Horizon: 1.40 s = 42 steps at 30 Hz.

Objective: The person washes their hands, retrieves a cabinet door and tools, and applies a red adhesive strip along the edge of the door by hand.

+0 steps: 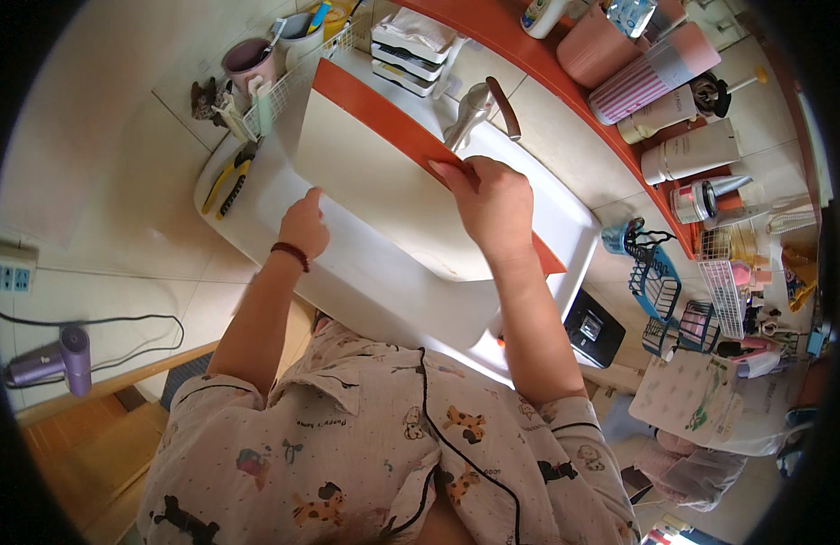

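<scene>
A flat cream panel (375, 173) with an orange-red band along its far edge is tilted over the white washbasin (347, 291). My right hand (494, 204) is closed on the red edge, its thumb on top, near the tap (474, 111). Close to the panel's lower left edge is my left hand (304, 227), a dark bead bracelet on its wrist. One of its fingers points up at that edge; whether it touches cannot be told. The other fingers look loosely bent and partly hidden. Yellow-and-black pliers (234, 180) lie on the basin's left rim.
Cups (249, 62) and a small white drawer unit (411, 50) stand at the back. A red shelf (565, 95) carries tubes and tumblers along the right. A black scale-like device (592, 327) is beside the basin. At left, a purple hair dryer (73, 359) trails its cord.
</scene>
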Tool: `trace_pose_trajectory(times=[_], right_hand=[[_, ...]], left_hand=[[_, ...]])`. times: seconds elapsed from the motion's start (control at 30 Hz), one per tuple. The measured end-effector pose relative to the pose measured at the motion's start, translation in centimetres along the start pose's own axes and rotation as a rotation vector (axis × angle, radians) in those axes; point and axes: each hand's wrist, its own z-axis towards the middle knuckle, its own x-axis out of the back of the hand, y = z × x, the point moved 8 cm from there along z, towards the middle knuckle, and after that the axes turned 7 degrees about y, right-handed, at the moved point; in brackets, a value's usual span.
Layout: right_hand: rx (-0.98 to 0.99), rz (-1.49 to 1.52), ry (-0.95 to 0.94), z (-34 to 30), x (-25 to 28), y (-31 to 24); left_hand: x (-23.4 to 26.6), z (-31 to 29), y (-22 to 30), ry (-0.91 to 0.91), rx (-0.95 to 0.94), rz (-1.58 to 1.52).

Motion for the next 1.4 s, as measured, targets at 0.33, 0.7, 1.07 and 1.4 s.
trace_pose_trajectory(times=[0.33, 0.7, 1.07, 1.4], right_hand=[[0.073, 0.390, -0.184, 0.0, 0.6, 1.6], [-0.513, 0.230, 0.010, -9.4, 5.0, 13.8], [-0.946, 0.711, 0.769, -16.5, 4.2, 14.9], [-0.852, -0.212, 0.761, -12.6, 25.8, 10.8]], left_hand=[[0.8, 4.3, -4.2, -0.017, -0.153, 0.089], [4.6, 10.5, -1.5, -0.090, -0.106, -0.669], [7.1, 12.5, 7.6, -0.128, -0.428, -0.812], [-1.9, 2.9, 13.7, -0.668, 0.156, -0.930]])
